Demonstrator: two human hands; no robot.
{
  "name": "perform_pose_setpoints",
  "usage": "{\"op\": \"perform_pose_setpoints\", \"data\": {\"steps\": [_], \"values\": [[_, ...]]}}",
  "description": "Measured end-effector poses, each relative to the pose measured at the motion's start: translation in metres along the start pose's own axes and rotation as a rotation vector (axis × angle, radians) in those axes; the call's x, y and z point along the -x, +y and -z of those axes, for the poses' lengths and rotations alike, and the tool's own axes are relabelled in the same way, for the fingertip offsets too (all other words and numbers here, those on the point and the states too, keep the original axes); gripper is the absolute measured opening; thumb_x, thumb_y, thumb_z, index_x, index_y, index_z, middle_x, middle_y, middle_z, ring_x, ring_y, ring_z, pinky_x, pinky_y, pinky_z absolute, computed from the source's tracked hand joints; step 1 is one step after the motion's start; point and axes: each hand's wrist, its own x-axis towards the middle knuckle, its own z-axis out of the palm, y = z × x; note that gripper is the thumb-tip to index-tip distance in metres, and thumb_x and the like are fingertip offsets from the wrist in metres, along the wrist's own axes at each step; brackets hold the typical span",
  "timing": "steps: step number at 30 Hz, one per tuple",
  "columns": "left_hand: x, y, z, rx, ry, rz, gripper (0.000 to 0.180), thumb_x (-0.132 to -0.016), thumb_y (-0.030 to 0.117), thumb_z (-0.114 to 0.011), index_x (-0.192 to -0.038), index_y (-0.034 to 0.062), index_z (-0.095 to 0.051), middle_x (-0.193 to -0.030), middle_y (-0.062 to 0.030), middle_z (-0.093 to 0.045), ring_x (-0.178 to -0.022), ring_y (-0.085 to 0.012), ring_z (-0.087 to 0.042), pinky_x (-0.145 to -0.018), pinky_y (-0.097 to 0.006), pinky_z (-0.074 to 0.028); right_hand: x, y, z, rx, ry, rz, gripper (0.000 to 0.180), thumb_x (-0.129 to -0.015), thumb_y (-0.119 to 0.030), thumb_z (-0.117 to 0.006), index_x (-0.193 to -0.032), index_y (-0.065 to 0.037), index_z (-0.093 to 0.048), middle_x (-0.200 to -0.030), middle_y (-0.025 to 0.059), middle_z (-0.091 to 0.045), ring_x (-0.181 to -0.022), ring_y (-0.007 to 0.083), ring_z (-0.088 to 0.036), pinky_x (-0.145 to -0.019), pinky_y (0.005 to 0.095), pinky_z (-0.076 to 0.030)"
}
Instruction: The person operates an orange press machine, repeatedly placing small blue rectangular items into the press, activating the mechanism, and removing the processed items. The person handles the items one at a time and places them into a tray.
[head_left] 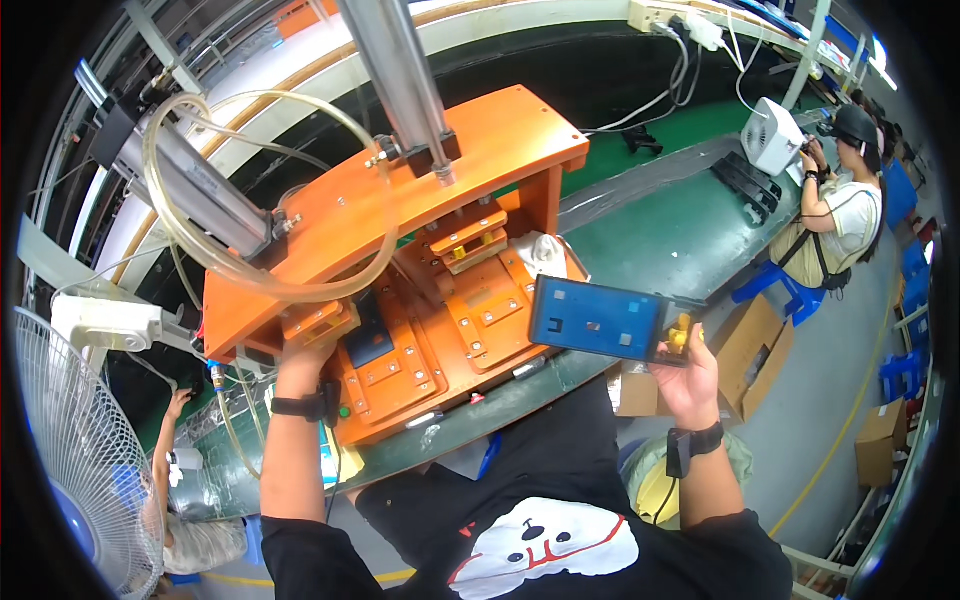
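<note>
A flat rectangular panel [598,320] with a blue face, small pale square marks and a dark edge is gripped at its right end by my right hand [688,382]. Yellow covers show on the fingers there, seen partly through the panel's see-through end. The panel is tilted in the air in front of the orange press [490,135]. My left hand [305,362] reaches in beneath the press's left head, its fingers hidden. Beside it, a second dark blue panel [368,335] lies in the left fixture [395,385]. The right fixture [490,310] holds no panel.
Metal cylinders [395,70] and a looped clear hose [150,180] rise over the press. A white cloth [541,254] lies behind the right fixture. A fan [90,460] stands at left, cardboard boxes [755,360] at right. Co-workers sit at the far right [845,210] and left [200,540].
</note>
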Motion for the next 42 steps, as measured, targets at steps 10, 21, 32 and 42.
{"op": "perform_pose_setpoints", "data": {"steps": [10, 21, 32, 42], "values": [[-0.009, 0.037, 0.023, 0.106, -0.145, 0.094, 0.032, -0.092, 0.023, -0.082, -0.118, 0.0071, -0.072, -0.115, -0.0087, -0.078, -0.108, -0.0225, -0.073, -0.091, -0.04, -0.06, -0.066, -0.051, 0.064, -0.044, 0.017, 0.173, 0.026, -0.108, -0.032, -0.064, -0.122, -0.011, -0.071, -0.108, 0.004, -0.074, -0.097, 0.0212, -0.072, -0.082, 0.038, -0.06], [-0.003, 0.026, 0.02, -0.088, -0.328, 0.105, 0.056, -0.09, 0.049, -0.08, -0.132, 0.0153, -0.066, -0.134, -0.0072, -0.066, -0.126, -0.0271, -0.058, -0.106, -0.045, -0.047, -0.216, -0.017, 0.061, 0.004, 0.234, 0.136, 0.026, -0.104, -0.035, -0.07, -0.117, -0.012, -0.069, -0.112, 0.0016, -0.069, -0.106, 0.0196, -0.064, -0.087, 0.0348, -0.055], [0.007, 0.058, 0.033, 0.085, -0.374, 0.26, 0.051, -0.096, 0.046, -0.075, -0.133, 0.0113, -0.066, -0.125, -0.0104, -0.069, -0.117, -0.0297, -0.064, -0.104, -0.042, -0.051, -0.343, 0.03, 0.043, 0.09, -0.005, 0.02, 0.029, -0.106, -0.036, -0.069, -0.114, -0.009, -0.068, -0.106, 0.0072, -0.072, -0.099, 0.0219, -0.071, -0.092, 0.0355, -0.058], [0.061, 0.128, 0.056, 0.177, -0.362, 0.154, 0.065, -0.087, 0.027, -0.078, -0.143, -0.0006, -0.058, -0.149, -0.0282, -0.05, -0.141, -0.0471, -0.044, -0.119, -0.051, -0.034, -0.421, 0.086, -0.055, 1.675, -0.169, 0.096, 0.033, -0.1, -0.032, -0.064, -0.11, -0.002, -0.072, -0.107, 0.0229, -0.075, -0.101, 0.0349, -0.075, -0.087, 0.0423, -0.06]]}}
